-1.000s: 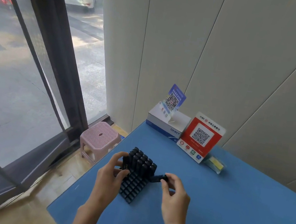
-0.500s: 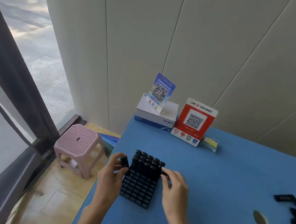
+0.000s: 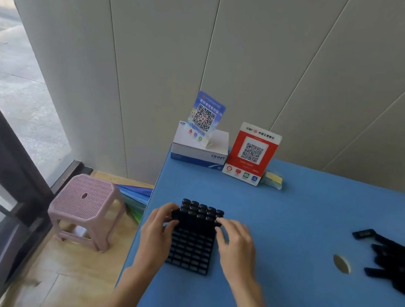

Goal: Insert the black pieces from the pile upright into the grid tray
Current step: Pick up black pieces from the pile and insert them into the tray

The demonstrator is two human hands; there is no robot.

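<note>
Black grid tray (image 3: 189, 253) holds upright pieces (image 3: 200, 212) far end; blurred pile (image 3: 401, 267) lies right.

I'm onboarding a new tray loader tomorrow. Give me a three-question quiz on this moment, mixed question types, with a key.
1. True or false: the upright black pieces fill the far rows of the grid tray, while the near rows stand empty.
2. The pile of loose black pieces lies: A) on the person's right, B) on the pink stool, C) on the white box.
3. Fill in: the left hand is at the tray's ___ edge, and the right hand is at the opposite edge.

Key: 1 true; 2 A; 3 left.
</note>
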